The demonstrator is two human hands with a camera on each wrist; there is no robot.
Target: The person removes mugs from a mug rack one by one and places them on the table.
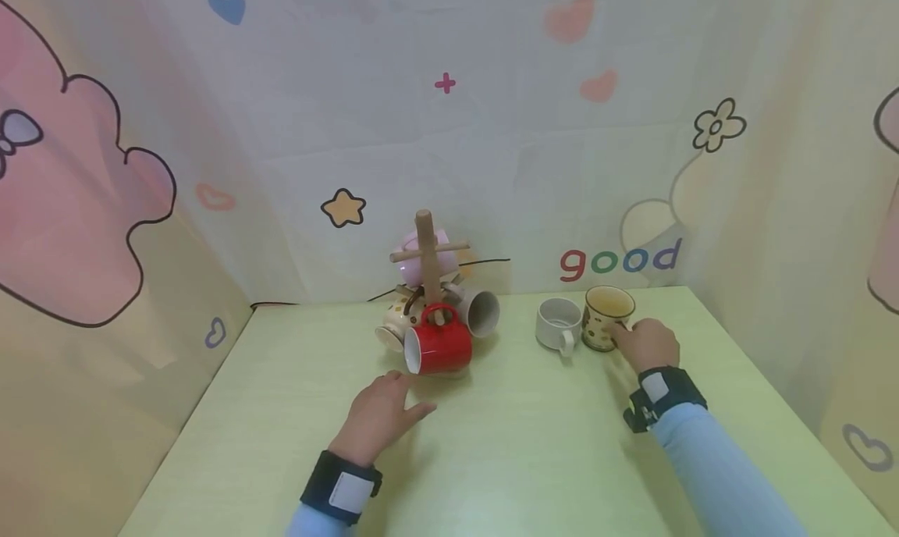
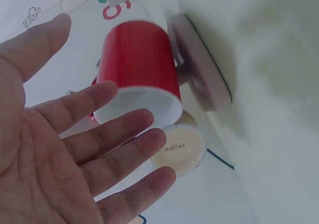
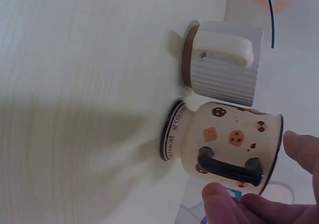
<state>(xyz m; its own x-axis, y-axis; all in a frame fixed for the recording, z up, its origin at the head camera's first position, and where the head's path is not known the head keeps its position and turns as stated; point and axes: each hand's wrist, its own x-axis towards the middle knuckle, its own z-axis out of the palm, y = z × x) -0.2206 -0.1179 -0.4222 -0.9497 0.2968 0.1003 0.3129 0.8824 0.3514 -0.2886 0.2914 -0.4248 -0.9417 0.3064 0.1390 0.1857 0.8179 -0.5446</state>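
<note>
In the head view my right hand (image 1: 648, 345) is at the cream mug with brown cookie prints (image 1: 601, 320), which stands upright at the right. The right wrist view shows its dark handle (image 3: 230, 170) between my thumb (image 3: 302, 152) and fingers, which are not closed round it; contact is unclear. Beside it stands a ribbed white cup (image 3: 224, 62). My left hand (image 1: 378, 414), its fingers spread and empty, is in front of the red mug (image 1: 442, 348). That mug hangs sideways on a wooden mug tree (image 1: 427, 248), its white inside facing left.
The tree also bears a pink mug (image 1: 410, 270), a grey-white mug (image 1: 481, 314) and a cream spotted mug (image 1: 395, 320). Behind the pale table (image 1: 492, 459) hangs a printed cloth (image 1: 492, 170), with more cloth at both sides.
</note>
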